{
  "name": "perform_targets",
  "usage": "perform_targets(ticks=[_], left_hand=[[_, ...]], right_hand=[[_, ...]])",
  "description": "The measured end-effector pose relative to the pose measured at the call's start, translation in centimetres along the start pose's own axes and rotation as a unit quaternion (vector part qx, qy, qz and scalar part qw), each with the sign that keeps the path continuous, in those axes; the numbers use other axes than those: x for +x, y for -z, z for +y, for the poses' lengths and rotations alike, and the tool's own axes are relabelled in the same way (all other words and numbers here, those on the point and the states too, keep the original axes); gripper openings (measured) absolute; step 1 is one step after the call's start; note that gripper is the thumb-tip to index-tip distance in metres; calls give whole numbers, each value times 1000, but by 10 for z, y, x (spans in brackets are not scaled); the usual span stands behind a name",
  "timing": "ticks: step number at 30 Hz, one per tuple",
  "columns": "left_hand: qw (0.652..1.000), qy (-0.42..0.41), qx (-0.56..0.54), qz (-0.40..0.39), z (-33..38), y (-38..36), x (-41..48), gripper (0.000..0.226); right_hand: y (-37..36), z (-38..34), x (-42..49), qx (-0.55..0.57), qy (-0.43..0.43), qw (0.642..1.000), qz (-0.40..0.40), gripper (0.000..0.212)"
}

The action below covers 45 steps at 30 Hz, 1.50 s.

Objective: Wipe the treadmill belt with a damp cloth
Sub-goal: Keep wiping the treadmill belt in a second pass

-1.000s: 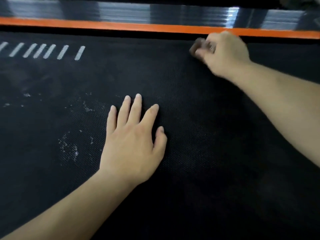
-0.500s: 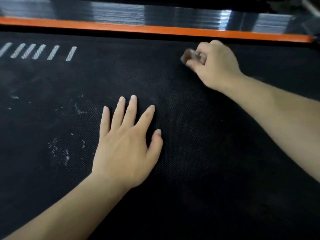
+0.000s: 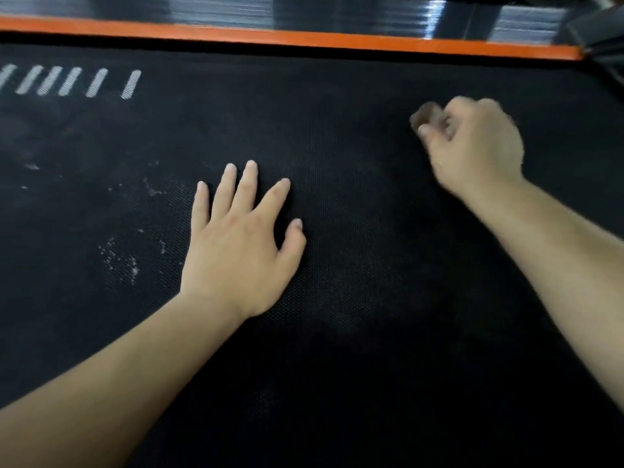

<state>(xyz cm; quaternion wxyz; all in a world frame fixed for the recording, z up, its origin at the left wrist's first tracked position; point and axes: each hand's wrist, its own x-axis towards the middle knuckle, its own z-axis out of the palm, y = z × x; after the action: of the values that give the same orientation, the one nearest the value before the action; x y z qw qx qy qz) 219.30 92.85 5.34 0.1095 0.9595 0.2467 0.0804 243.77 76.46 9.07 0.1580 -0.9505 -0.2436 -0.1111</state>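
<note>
The left hand (image 3: 236, 244) is laid flat on the belt (image 3: 371, 282), fingers spread, likely to hold the body up. A small brown cloth (image 3: 426, 115) is pinched in the curled right hand (image 3: 476, 150) and pressed on the belt, far right, near the orange strip (image 3: 304, 37). The cloth is bunched; its long side cannot be told.

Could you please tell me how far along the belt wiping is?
Looks done: the belt near the right hand shows no white specks. In hand: that hand grips a small cloth against it; the left hand rests flat. Left: white specks beside the left hand.
</note>
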Motion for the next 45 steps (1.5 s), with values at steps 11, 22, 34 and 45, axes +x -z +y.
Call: perform_targets(ticks=[11,22,34,45], left_hand=[[1000,2,0,-12,1,0,0,66],[1000,1,-10,-19,3,3,-1,65],[990,-53,-118,-54,71,6,14,51],[998,-47,-40,-32,83,-16,6,52]], right_hand=[[16,-27,-111,-15,142,990,-4,29],[43,-24,-206,57,254,960,-105,33],[55,15,-182,25,222,970,-93,40],[47,65,-96,-65,59,996,-14,30]])
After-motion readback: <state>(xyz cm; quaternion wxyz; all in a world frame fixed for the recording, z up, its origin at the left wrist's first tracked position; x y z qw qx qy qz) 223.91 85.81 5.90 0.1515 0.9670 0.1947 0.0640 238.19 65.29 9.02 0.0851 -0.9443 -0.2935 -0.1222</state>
